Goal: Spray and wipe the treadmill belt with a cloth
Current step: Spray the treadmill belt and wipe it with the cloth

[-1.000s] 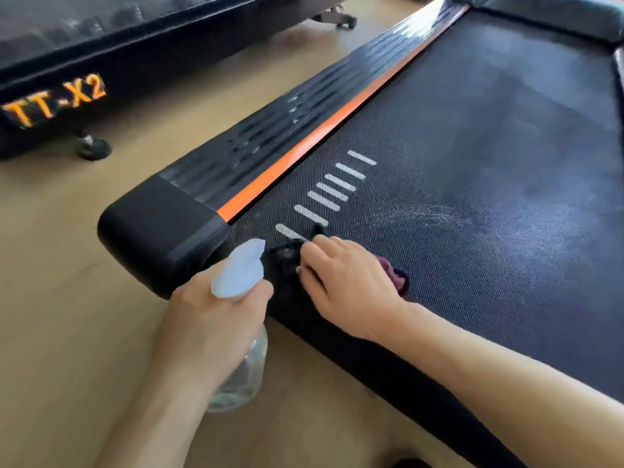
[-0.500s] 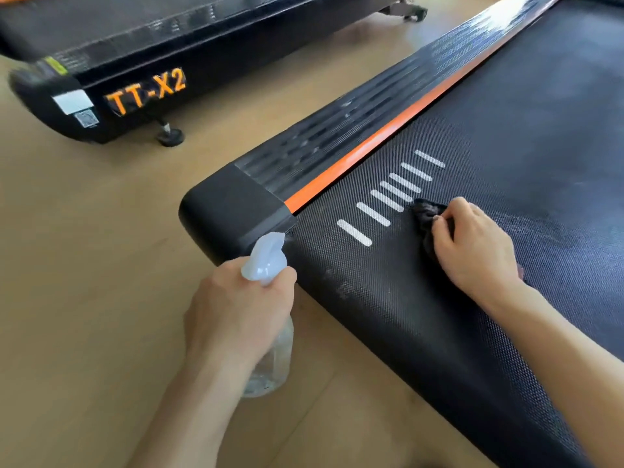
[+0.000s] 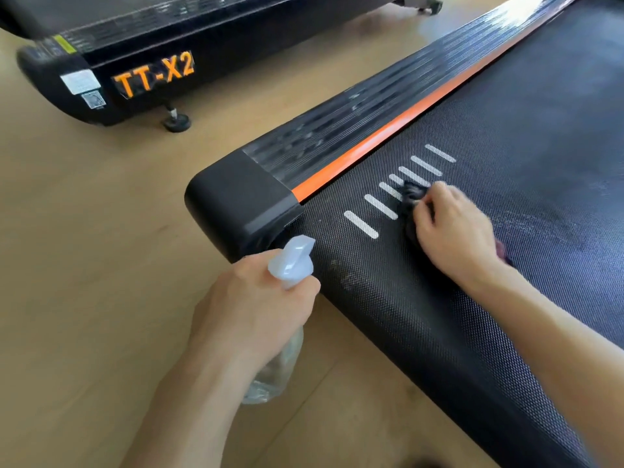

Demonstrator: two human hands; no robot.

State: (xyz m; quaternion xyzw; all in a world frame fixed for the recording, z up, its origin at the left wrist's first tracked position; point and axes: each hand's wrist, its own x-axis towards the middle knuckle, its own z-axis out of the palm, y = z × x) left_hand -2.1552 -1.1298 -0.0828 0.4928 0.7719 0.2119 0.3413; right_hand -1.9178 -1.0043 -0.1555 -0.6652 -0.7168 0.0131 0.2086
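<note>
The black textured treadmill belt (image 3: pixel 506 184) runs from lower right to upper right, with several white stripes near its left edge. My right hand (image 3: pixel 452 231) presses a dark cloth (image 3: pixel 410 194) onto the belt, right at the white stripes; most of the cloth is hidden under the hand. My left hand (image 3: pixel 256 305) holds a clear spray bottle (image 3: pixel 290 261) by its neck over the floor, just off the belt's near corner, with the pale nozzle pointing toward the belt.
A ribbed black side rail with an orange strip (image 3: pixel 371 146) borders the belt on the left, ending in a black corner cap (image 3: pixel 236 204). A second treadmill marked TT-X2 (image 3: pixel 155 76) stands at the upper left on the wooden floor (image 3: pixel 84 265).
My right hand slid the cloth away from the belt's near corner, along the white stripes. The view shifted left, bringing more of the second treadmill in. The bottle stays in my left hand.
</note>
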